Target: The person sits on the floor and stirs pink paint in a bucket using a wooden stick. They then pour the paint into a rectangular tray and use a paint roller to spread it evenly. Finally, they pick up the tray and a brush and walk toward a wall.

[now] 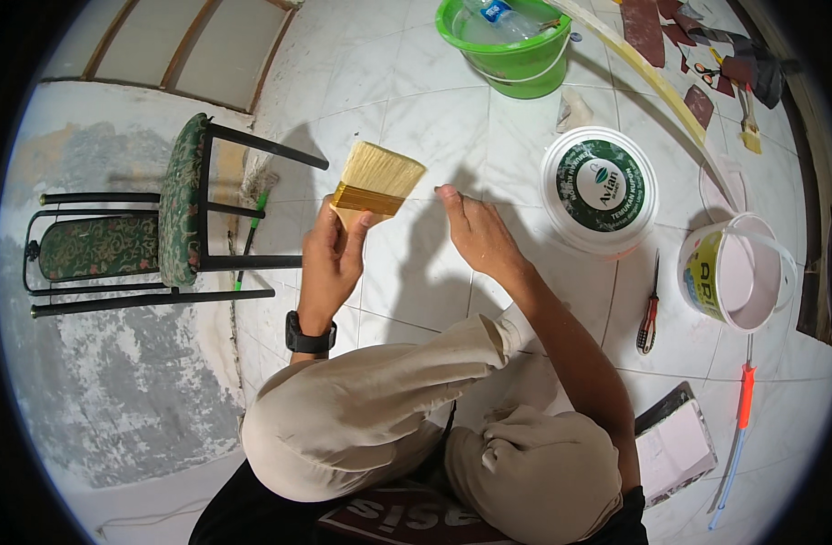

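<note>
Counting the clock from the middle of the view, a chair [182, 204] with green patterned padding is standing by the patchy wall [134, 381] between nine and ten. At eight, a black watch [311, 334] is circling the wrist. At nine, the left hand [337, 252] is gripping a broad paintbrush [380, 177] low down, its thumb pressing the near face; the brush is sitting toward eleven, its pale bristles pointing to one o'clock. Near two, the right hand [484, 238] is hovering apart from the brush, its fingers curling in and one digit extending; I cannot tell whether it is holding anything. At one, a green bucket [525, 84] is containing a plastic bottle [505, 18]. At two, a white round lid [550, 195] is lying on the tiles. Just past three, a screwdriver [648, 322] is resting; at four, a pale tray [675, 459] is lying. At three, a white bucket [702, 272] is standing, and toward four an orange-handled rod [746, 404] is stretching across the floor.
</note>
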A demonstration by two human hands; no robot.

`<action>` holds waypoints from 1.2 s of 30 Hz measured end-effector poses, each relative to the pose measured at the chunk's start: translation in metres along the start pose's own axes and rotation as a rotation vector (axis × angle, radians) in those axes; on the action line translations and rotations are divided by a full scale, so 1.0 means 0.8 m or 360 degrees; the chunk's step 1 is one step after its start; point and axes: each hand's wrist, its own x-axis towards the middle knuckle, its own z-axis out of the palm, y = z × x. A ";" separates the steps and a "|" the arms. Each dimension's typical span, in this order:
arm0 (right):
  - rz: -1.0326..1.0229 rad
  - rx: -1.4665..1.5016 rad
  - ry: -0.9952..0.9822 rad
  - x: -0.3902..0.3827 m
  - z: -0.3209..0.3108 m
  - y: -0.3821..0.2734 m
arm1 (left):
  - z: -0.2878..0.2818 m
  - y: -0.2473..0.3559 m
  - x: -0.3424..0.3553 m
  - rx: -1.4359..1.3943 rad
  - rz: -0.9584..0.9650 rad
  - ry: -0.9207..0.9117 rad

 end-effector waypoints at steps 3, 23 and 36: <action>-0.0325 0.0914 0.0415 0.017 0.024 0.021 | 0.012 0.000 0.010 -0.0017 0.0121 -0.0063; -0.0674 0.0916 0.0388 -0.012 0.016 -0.021 | 0.015 0.021 0.021 -0.0347 -0.0267 -0.0634; -0.1468 0.0440 0.1918 -0.204 -0.082 -0.032 | 0.078 0.091 0.039 -0.0832 0.0054 -0.0271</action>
